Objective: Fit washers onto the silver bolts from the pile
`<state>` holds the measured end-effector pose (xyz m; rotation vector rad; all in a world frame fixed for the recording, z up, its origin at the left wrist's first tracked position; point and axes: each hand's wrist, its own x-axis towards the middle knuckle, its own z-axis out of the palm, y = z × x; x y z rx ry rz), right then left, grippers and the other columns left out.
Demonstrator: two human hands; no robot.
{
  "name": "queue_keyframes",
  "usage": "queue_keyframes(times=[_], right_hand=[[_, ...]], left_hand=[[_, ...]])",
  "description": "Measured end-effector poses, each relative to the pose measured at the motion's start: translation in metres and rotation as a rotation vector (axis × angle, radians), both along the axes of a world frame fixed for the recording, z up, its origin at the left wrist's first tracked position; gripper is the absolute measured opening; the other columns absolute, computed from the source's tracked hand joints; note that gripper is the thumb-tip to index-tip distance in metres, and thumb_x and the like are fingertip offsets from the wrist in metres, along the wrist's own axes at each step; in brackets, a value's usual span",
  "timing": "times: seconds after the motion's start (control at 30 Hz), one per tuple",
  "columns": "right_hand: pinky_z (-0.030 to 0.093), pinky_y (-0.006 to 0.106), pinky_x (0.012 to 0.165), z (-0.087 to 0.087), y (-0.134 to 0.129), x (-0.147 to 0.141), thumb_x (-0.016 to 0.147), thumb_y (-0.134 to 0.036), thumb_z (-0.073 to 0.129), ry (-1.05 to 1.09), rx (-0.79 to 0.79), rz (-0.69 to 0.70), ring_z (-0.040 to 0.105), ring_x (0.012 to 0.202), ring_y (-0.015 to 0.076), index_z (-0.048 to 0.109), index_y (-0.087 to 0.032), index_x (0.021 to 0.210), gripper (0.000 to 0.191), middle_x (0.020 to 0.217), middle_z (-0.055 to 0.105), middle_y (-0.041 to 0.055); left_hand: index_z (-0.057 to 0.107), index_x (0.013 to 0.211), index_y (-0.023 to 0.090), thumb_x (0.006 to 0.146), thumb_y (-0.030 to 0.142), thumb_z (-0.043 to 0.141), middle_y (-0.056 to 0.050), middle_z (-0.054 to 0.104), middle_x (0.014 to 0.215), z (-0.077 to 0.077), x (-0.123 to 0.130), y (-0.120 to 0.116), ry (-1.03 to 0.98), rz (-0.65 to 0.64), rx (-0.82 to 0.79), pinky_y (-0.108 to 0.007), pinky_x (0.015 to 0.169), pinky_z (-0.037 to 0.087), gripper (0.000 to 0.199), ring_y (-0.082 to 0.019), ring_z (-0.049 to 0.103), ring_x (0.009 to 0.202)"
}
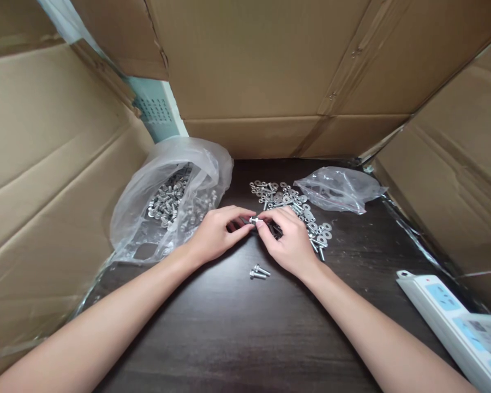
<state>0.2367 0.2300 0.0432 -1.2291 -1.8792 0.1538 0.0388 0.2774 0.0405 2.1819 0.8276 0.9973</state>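
Note:
Between the fingertips of both hands is a small silvery bolt (253,220), held lengthwise above the dark table. My left hand (221,232) pinches its left end with thumb and fingers. At its other end, my right hand (285,234) closes thumb and forefinger around it, hiding much of the shank. Just below the hands, two bolts (259,272) lie side by side on the table. Behind the right hand spreads a pile of loose bolts, nuts and washers (297,204), partly covered by that hand.
To the left, an open clear plastic bag (147,174) holds many bolts. A flattened plastic bag (339,188) lies at the back right. A white power strip (437,316) sits at the front right. Cardboard walls (270,65) enclose the dark table (229,333) on three sides.

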Motion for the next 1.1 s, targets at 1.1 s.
queue_keyframes(times=[1.1], right_hand=[[0.048,0.038,0.083,0.0018,-0.0021,0.0002,0.095,-0.015,0.059,0.028,-0.046,0.027,0.060,0.087,0.0212,0.065,-0.021,0.096,0.008,0.089,0.070,0.0028]], left_hand=[[0.075,0.115,0.019,0.093,0.023,0.073,-0.001,0.078,0.099,0.0004,-0.0009,-0.0007,0.002,-0.018,-0.037,-0.016,0.066,0.057,0.022,-0.009,0.071,0.074]])
